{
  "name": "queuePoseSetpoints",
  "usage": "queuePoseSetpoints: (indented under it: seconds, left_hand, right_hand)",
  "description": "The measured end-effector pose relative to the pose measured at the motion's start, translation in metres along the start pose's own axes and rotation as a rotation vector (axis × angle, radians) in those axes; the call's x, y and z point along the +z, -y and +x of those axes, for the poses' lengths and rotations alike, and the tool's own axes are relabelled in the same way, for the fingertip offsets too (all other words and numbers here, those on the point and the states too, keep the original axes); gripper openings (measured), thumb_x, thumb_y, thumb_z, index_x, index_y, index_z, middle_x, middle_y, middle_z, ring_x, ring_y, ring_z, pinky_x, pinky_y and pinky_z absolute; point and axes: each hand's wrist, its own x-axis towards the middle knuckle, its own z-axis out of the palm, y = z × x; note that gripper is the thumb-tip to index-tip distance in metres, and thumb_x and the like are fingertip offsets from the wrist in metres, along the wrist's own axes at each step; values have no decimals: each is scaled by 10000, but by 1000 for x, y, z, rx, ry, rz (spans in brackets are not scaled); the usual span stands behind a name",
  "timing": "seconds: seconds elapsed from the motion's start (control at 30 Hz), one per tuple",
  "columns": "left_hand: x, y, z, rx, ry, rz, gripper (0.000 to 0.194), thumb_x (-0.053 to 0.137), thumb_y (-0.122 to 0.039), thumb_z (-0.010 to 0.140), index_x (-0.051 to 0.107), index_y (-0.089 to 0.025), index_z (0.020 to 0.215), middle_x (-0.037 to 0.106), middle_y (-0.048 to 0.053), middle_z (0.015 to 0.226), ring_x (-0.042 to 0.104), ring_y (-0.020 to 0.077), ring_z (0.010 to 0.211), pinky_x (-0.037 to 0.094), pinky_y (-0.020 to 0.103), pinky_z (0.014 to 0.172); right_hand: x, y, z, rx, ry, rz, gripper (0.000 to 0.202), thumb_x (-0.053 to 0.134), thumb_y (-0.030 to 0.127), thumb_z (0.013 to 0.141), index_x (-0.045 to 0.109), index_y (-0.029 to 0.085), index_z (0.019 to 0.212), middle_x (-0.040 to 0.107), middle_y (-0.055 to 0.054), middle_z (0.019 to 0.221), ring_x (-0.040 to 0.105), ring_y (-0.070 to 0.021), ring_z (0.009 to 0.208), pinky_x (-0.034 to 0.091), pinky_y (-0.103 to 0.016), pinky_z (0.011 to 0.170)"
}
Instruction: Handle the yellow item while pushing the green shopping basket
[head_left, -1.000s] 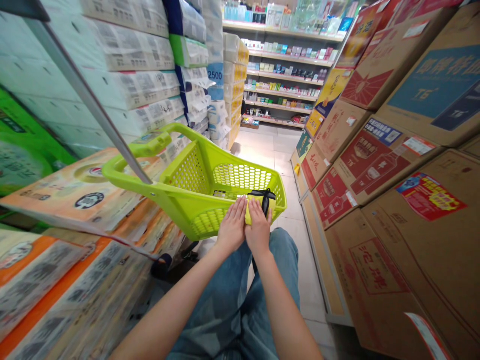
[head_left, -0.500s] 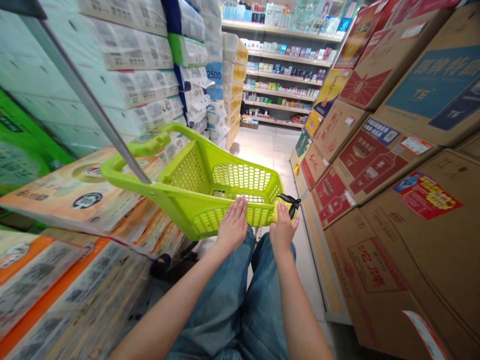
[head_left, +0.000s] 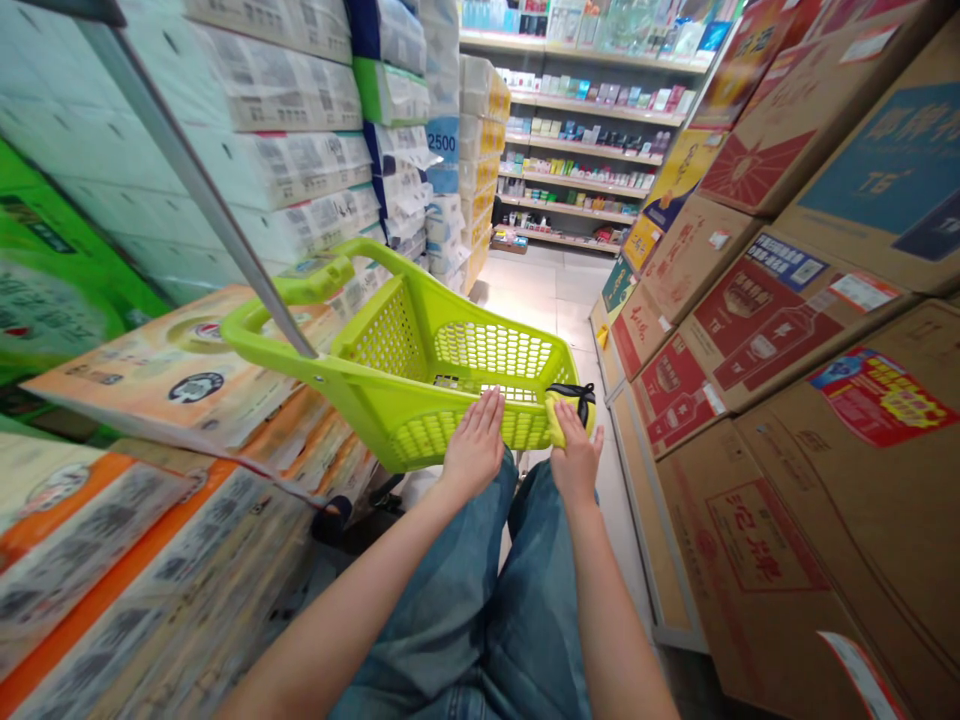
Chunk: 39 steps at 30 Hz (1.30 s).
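Note:
A lime-green plastic shopping basket (head_left: 390,405) with perforated sides and a long metal pull handle (head_left: 202,190) stands in front of my knees. My left hand (head_left: 476,447) lies along its near side, fingers stretched out and close together, touching the wall just below the rim. At the basket's right end, my right hand (head_left: 576,458) grips a yellow cloth (head_left: 559,415) with black edging, pressed against the corner. Part of the cloth is hidden behind my fingers. Something small and pale, too unclear to name, shows at the bottom of the basket.
Stacked tissue packs (head_left: 300,165) rise on the left, above orange-and-white packs (head_left: 150,545) lying lower down. Cardboard cartons (head_left: 810,500) form a wall on the right. A pale tiled aisle (head_left: 547,285) leads to shelves of small boxed goods (head_left: 574,135).
My right hand and the cloth have shifted slightly inward over the basket's corner, and the black edging lies differently. My left hand stays on the side. The view has turned slightly left.

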Motion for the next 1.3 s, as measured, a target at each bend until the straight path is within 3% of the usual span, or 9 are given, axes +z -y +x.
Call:
queuePoseSetpoints:
  seconds: [0.1,0.2,0.33,0.43,0.57,0.77,0.9,1.1,1.3]
  left_hand:
    - [1,0,0,-2,4,4,689,333,-185,951,76,-81,1581,174,103,1651,97,197,1537,205,407,1246]
    - [1,0,0,-4,-2,-3,682,333,-184,952,88,-80,1580,181,107,1649,99,200,1536,205,411,1245]
    - [2,1,-1,-1,-9,-11,678,341,-182,946,111,-85,1577,194,109,1647,103,205,1536,207,415,1243]
    - [3,2,-1,10,-6,-12,681,357,-185,940,129,-79,1573,194,119,1647,90,211,1537,207,415,1243]
    - [3,2,-1,5,-16,-11,691,343,-173,944,86,-90,1580,197,116,1646,102,202,1535,212,413,1242]
    - [1,0,-1,-2,8,2,675,341,-185,952,111,-69,1575,183,104,1649,93,200,1537,200,404,1248]
    - [1,0,-1,-1,9,16,658,342,-188,953,148,-56,1568,168,99,1653,80,196,1539,191,391,1252]
    - [4,2,-2,12,-8,15,655,352,-195,952,164,-66,1566,185,112,1649,75,204,1539,200,405,1250]
    - [3,1,-1,5,-9,15,687,344,-180,949,89,-79,1579,173,104,1651,88,197,1538,213,407,1245]
  right_hand:
    - [-3,-16,7,119,-67,16,769,387,57,683,529,300,1399,547,-39,1464,448,-205,1403,1,-625,1205]
    - [7,3,13,170,-107,-8,733,400,61,678,561,224,1374,559,-99,1446,458,-244,1395,-32,-647,1193]
    - [25,53,9,-3,-10,-17,770,405,33,662,531,202,1402,531,-95,1472,432,-219,1414,-40,-580,1221]
    - [27,68,1,-156,70,-2,814,392,23,662,485,246,1439,484,-47,1516,397,-171,1437,-28,-522,1238]
    - [15,37,-6,-190,69,-9,835,376,19,677,447,297,1461,463,-14,1533,394,-146,1437,-10,-527,1235]
    - [-1,-20,-3,51,-46,-27,840,377,28,657,460,291,1451,482,-34,1518,404,-176,1433,56,-593,1215]
    - [12,5,-3,57,-84,-79,806,398,25,674,461,207,1456,479,-92,1516,396,-206,1437,72,-573,1222]
    - [33,59,-10,-247,16,-66,773,388,7,738,427,223,1479,453,-56,1539,378,-162,1448,15,-472,1248]
    - [16,4,-10,-207,-34,-73,824,373,-5,713,410,279,1486,446,-41,1544,387,-151,1444,41,-487,1238]
